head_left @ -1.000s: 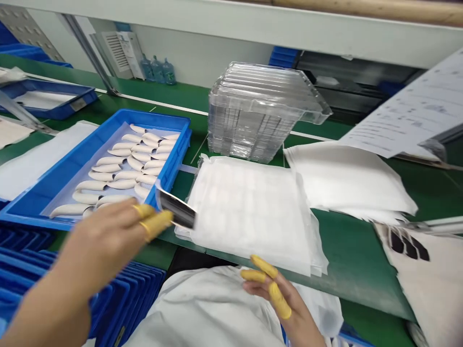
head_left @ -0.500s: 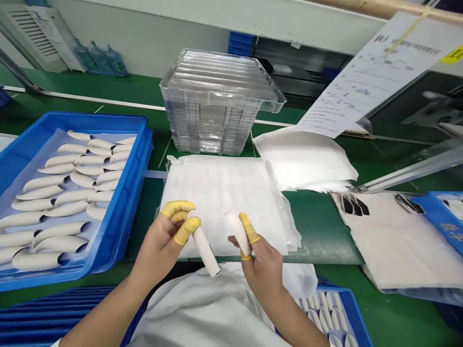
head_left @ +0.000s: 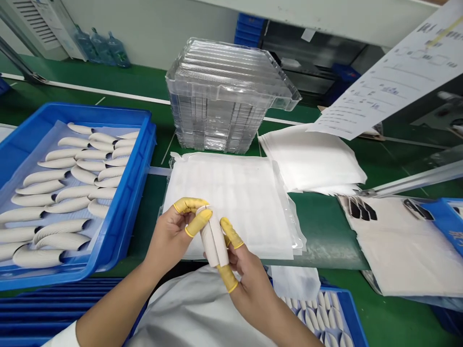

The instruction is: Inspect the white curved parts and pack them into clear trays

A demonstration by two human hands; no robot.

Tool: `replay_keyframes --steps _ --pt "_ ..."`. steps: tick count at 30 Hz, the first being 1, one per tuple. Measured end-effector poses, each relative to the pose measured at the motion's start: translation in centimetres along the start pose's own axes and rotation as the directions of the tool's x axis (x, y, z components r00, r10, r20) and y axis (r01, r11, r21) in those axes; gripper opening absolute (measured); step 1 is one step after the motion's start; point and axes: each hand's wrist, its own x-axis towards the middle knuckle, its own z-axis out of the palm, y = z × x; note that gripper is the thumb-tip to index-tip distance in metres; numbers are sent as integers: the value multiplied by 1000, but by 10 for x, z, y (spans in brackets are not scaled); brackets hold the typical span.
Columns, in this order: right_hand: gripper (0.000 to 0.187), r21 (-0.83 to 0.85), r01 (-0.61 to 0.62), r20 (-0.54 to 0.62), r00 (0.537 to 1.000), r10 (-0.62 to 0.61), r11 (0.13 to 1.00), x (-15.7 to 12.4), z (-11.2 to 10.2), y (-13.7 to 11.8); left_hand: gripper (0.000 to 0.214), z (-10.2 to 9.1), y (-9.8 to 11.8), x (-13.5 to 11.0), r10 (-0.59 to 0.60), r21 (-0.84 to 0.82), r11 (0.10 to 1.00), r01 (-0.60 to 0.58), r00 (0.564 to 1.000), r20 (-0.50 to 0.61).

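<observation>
Left hand [head_left: 169, 236] and right hand [head_left: 249, 277] meet over a green table [head_left: 327, 236], both grasping two slender white curved pieces [head_left: 214, 238] that lie side by side and stand clear of the table. The left hand pinches the pieces near their upper tips, while the right hand closes around them from the other side, its fingers along their length. Yellow finger cots [head_left: 198, 222] cover several fingertips on both hands. The exact share of each hand's grip is partly hidden by the fingers. A light, even fingertip hold looks best here, with the two pieces kept aligned and supported from both sides so that neither slips or twists.

Directly below the hands lies a white sheet [head_left: 224, 197] on a clear plastic backing. To the left, a blue tray [head_left: 90, 110] holds rows of similar white pieces [head_left: 68, 200] on a pale liner. Behind the sheet rises a stack of clear plastic trays [head_left: 231, 96]. To the right are a pile of white sheets [head_left: 311, 161] and a hanging printed paper [head_left: 390, 82]. A second blue tray [head_left: 347, 308], also holding white pieces, sits low on the right, near the person's white smock [head_left: 195, 313].
</observation>
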Motion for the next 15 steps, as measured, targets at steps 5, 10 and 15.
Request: replay_keyframes --steps 5,10,15 --pt "78 398 -105 144 988 50 911 -5 -1 -6 12 -4 3 5 -53 -48 997 56 996 70" --pt "62 389 -25 -28 999 39 921 -4 6 -5 16 -4 12 6 -67 -78 994 78 988 138" --pt "65 523 -50 1 998 58 851 -5 4 -7 18 -5 19 8 -101 -163 977 137 972 211"
